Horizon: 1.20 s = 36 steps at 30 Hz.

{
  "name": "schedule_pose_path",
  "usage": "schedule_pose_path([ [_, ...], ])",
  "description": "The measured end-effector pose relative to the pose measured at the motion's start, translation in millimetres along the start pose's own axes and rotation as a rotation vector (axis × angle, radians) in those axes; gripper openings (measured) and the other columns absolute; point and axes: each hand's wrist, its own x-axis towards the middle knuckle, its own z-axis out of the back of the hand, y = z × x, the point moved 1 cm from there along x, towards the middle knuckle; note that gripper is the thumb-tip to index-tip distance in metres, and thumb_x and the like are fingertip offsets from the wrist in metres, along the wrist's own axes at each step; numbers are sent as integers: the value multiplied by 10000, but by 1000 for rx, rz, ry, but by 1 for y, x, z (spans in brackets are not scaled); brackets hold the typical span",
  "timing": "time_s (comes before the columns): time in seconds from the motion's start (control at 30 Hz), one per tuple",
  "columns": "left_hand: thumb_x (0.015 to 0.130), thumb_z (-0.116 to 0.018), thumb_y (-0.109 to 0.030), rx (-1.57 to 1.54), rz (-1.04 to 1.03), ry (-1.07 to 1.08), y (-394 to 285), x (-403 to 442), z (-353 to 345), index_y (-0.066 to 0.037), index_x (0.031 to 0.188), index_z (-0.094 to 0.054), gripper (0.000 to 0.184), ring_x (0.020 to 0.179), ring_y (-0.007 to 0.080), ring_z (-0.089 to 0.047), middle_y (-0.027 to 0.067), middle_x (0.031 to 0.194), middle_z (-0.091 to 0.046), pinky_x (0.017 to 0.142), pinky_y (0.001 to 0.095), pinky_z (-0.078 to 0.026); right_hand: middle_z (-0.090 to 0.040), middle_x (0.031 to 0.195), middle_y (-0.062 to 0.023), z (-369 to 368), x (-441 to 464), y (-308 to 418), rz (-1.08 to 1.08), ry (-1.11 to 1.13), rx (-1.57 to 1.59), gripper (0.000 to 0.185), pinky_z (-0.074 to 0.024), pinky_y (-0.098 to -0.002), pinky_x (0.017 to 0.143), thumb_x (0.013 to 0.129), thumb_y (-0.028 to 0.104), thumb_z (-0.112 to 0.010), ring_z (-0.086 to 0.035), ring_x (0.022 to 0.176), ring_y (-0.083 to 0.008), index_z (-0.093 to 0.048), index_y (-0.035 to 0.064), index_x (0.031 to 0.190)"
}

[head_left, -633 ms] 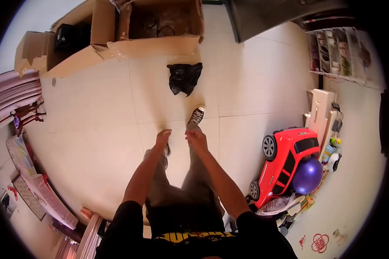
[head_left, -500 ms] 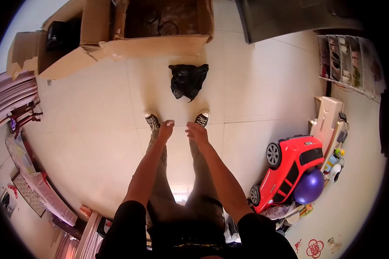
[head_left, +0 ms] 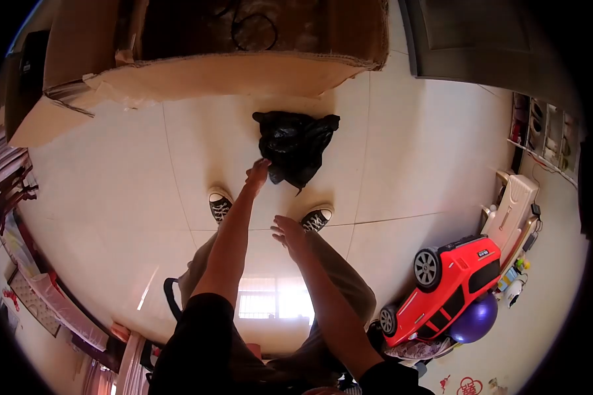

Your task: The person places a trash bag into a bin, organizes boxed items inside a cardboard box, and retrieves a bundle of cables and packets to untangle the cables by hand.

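Note:
A crumpled black plastic bag [head_left: 296, 146] lies on the floor in front of my feet. My left hand [head_left: 258, 174] reaches down to its lower left edge, with the fingers extended and the thumb apart. Whether the fingertips touch the plastic I cannot tell. Closer to my body, my right hand [head_left: 288, 234] hovers beside my right shoe [head_left: 317, 219], fingers apart and holding nothing. My left shoe [head_left: 220, 205] is planted below and left of the bag.
A large open cardboard box [head_left: 211, 78] with a dark cable inside stands just beyond the bag. To the right are a red toy car [head_left: 441, 283] and a purple ball [head_left: 473, 318]. A dark panel [head_left: 481, 49] stands at upper right, above a shoe rack [head_left: 550, 138].
My left hand has moved forward to the bag, while my right hand stays back near my right shoe. The view has come lower and closer to the box and bag; my knees are bent further.

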Motion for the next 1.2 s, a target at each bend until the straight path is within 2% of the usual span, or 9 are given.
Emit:
schedule_pose_path([
  [0.07, 1030, -439, -549, -39, 1, -27, -15, -17, -8, -247, 1300, -747, 508, 1447, 350, -416, 94, 1500, -593, 1231, 498, -257, -610, 1415, -119, 12, -4, -10, 45, -32, 1, 478, -514, -452, 1039, 1014, 294, -624, -644, 1219, -315, -570, 64, 1429],
  [0.17, 1054, -426, -478, -57, -228, -157, -58, -87, -4, -224, 1140, -815, 473, 1254, 299, -601, 85, 1309, -719, 1161, 445, -358, -590, 1427, -162, 24, -7, 6, 505, -230, -956, 559, -482, -450, 1080, 930, 225, -695, -583, 1292, -370, -546, 49, 1439],
  [0.33, 1037, -581, -257, -39, -709, -142, -154, -271, 1, -124, 960, -826, 289, 870, 272, -704, 88, 950, -785, 819, 402, -549, -522, 1470, -204, -57, -160, 103, 897, -549, -936, 741, -435, -488, 1125, 832, 91, -784, -474, 1372, -412, -467, 49, 1500],
  [0.6, 928, -696, -141, -39, -880, 357, -247, -522, 65, -67, 938, -814, 139, 899, 295, -698, 138, 825, -735, 791, 411, -515, -690, 1213, -153, -95, -345, 112, 752, -532, -351, 436, -514, -329, 934, 917, 67, -726, -639, 1070, -193, -609, -29, 1325],
  [0.73, 870, -725, -159, 398, -1293, -33, -277, -609, 138, -146, 1402, -648, 538, 1283, 360, -575, 160, 1365, -645, 1072, 479, -424, -716, 1108, -101, -123, -431, 74, 835, -675, -146, 315, -509, -305, 925, 955, 36, -677, -641, 1023, -168, -649, -66, 1251],
  [0.77, 818, -788, -262, 560, -1216, 46, -265, -612, 151, -180, 1612, -397, 888, 1491, 434, -349, 189, 1643, -360, 1184, 549, -296, -713, 1119, -94, -135, -456, 67, 833, -676, -10, 310, -506, -302, 931, 963, 34, -667, -638, 1032, -165, -649, -68, 1255],
  [0.93, 760, -851, -454, 781, -983, -67, -207, -645, 191, -153, 1689, -151, 1202, 1572, 508, -126, 251, 1726, -77, 1191, 660, -218, -702, 1201, -83, -173, -535, -22, 787, -516, 628, 336, -500, -307, 977, 1009, 94, -660, -641, 1086, -173, -637, -30, 1321],
  [1.07, 799, -816, -323, 833, -845, 141, -178, -640, 218, -97, 1540, -403, 878, 1228, 527, -572, 284, 1546, -355, 975, 535, -523, -713, 1209, -96, -185, -655, -66, 987, -536, 864, 346, -550, -359, 975, 1061, 214, -600, -690, 1071, -208, -623, -14, 1321],
  [1.2, 870, -727, -158, 746, -1091, 334, -186, -671, 197, -81, 1241, -677, 382, 919, 367, -730, 160, 970, -754, 837, 420, -559, -671, 965, -83, -147, -693, -174, 931, -1271, 497, 191, -512, -408, 782, 1005, 159, -619, -647, 889, -245, -700, 33, 1125],
])
